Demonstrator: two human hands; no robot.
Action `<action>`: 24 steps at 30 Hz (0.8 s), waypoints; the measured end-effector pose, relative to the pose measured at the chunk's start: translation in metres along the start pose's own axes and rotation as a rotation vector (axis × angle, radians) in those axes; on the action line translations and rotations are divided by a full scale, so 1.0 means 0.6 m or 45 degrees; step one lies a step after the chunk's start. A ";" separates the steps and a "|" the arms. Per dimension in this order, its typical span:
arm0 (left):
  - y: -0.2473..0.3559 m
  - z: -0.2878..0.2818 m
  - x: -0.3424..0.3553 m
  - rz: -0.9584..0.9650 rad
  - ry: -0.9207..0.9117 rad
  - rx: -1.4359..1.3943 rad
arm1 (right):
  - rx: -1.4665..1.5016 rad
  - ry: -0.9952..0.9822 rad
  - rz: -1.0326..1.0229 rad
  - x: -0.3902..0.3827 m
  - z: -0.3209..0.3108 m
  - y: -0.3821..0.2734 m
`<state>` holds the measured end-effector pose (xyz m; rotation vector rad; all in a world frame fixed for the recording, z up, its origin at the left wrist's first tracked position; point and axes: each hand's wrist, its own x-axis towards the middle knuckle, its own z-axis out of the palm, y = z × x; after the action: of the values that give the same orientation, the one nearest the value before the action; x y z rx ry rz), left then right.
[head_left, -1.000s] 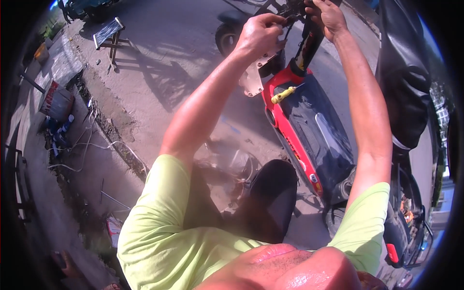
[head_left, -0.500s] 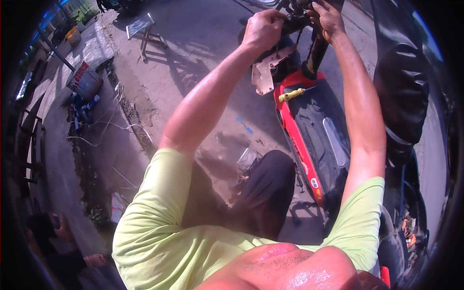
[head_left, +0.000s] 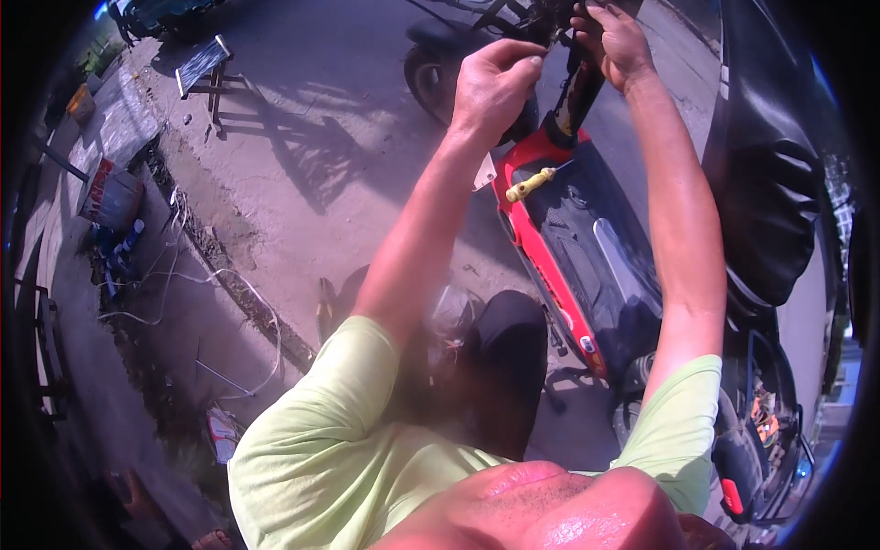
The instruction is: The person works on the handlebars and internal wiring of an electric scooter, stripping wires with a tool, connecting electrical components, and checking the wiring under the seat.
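Note:
My left hand (head_left: 495, 92) is closed in a pinch beside the exposed front of a red and black scooter (head_left: 559, 289); whatever its fingertips hold is too small to make out. On the other side of the bared steering column (head_left: 579, 92), my right hand (head_left: 619, 48) has its fingers curled in at dark parts near the top edge, and its grip is partly hidden. A yellow-handled screwdriver (head_left: 530, 185) lies on the front of the footboard. Only a corner of a pale panel (head_left: 486, 172) shows past my left forearm. The front wheel (head_left: 431, 81) is left of the column.
A small folding stool (head_left: 206, 69) stands at the far left. White cable (head_left: 220, 273) trails over the ground near a tilted bucket (head_left: 113, 194). The scooter's black seat (head_left: 765, 174) rises at the right, and an open compartment (head_left: 765, 417) holds orange bits.
My left hand has drawn back slightly from the scooter's front, toward me. The view has shifted, so more of the front wheel shows and the pale panel is mostly covered by my forearm.

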<state>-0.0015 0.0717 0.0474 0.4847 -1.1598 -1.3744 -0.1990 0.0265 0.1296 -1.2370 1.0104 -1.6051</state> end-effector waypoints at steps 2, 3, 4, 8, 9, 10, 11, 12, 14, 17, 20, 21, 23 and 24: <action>-0.013 -0.009 0.006 0.032 -0.083 0.066 | -0.027 0.114 -0.017 -0.010 0.001 0.000; -0.021 -0.015 0.015 0.047 -0.103 0.049 | -0.046 0.098 -0.001 -0.008 0.002 -0.003; -0.030 -0.023 0.023 0.061 -0.120 0.033 | -0.064 0.081 0.018 -0.005 -0.001 -0.006; -0.049 -0.042 0.039 0.111 -0.183 -0.013 | -0.117 0.213 0.095 -0.001 -0.003 -0.010; -0.046 -0.042 0.040 0.105 -0.195 -0.015 | -0.124 0.261 0.105 -0.003 -0.002 -0.013; -0.044 -0.041 0.038 0.100 -0.206 -0.015 | -0.145 0.271 0.102 -0.004 -0.011 -0.008; -0.041 -0.042 0.035 0.095 -0.217 -0.017 | -0.167 0.279 0.099 -0.008 -0.025 0.003; -0.037 -0.040 0.034 0.099 -0.226 0.020 | -0.202 0.292 0.094 -0.012 -0.037 0.003; -0.042 -0.053 0.037 0.106 -0.267 0.023 | -0.381 0.317 0.007 -0.046 -0.010 0.024; -0.049 -0.067 0.042 0.174 -0.294 0.057 | -1.184 -0.026 -0.340 -0.121 0.052 0.024; -0.050 -0.075 0.040 0.152 -0.305 0.073 | -1.645 -0.382 -0.758 -0.136 0.071 0.015; -0.049 -0.081 0.045 0.127 -0.300 0.029 | -1.692 -0.414 -0.705 -0.132 0.067 0.011; -0.070 -0.086 0.059 0.221 -0.208 -0.217 | -1.779 -0.482 -0.601 -0.121 0.058 0.003; -0.063 -0.086 0.055 0.111 -0.167 -0.356 | -1.782 -0.420 -0.634 -0.120 0.060 0.004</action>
<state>0.0167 0.0155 0.0057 0.1449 -1.0591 -1.4810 -0.1527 0.0903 0.1127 -2.7178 1.7498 -0.7688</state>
